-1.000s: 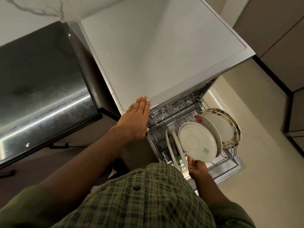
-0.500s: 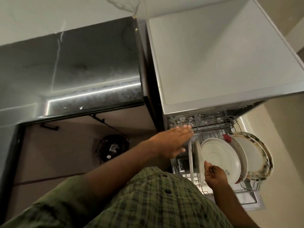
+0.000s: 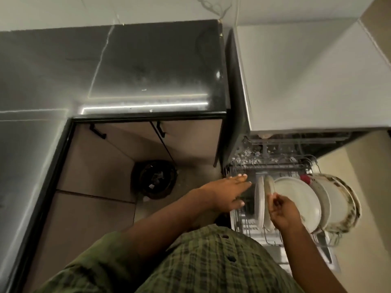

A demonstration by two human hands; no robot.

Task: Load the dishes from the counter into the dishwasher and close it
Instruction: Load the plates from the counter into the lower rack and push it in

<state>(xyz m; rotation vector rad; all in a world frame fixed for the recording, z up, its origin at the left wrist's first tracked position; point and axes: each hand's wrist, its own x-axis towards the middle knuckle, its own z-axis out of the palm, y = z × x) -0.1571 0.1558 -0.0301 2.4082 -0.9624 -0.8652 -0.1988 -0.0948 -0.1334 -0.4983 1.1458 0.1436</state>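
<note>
The dishwasher [image 3: 306, 81] stands open with its lower wire rack [image 3: 241, 220] pulled out. Several plates stand upright in the rack: two thin white ones seen edge-on [image 3: 259, 199], a large white plate [image 3: 296, 199], and a floral-rimmed plate [image 3: 349, 206] at the far right. My right hand [image 3: 282, 212] has curled fingers and pinches the rim of the second thin plate [image 3: 269, 185]. Over the rack's left edge, my left hand [image 3: 228, 193] reaches out with straight fingers and holds nothing.
A dark glossy counter [image 3: 148, 70] runs along the left and wraps round the corner. Below it are beige cabinet doors with black handles [image 3: 160, 129]. A round dark bin [image 3: 154, 178] sits on the floor. A small red item [image 3: 304, 178] sits behind the plates.
My left hand has come off the dishwasher's top and moved down to the rack's left edge. My right hand stays at the plates. The view has swung left.
</note>
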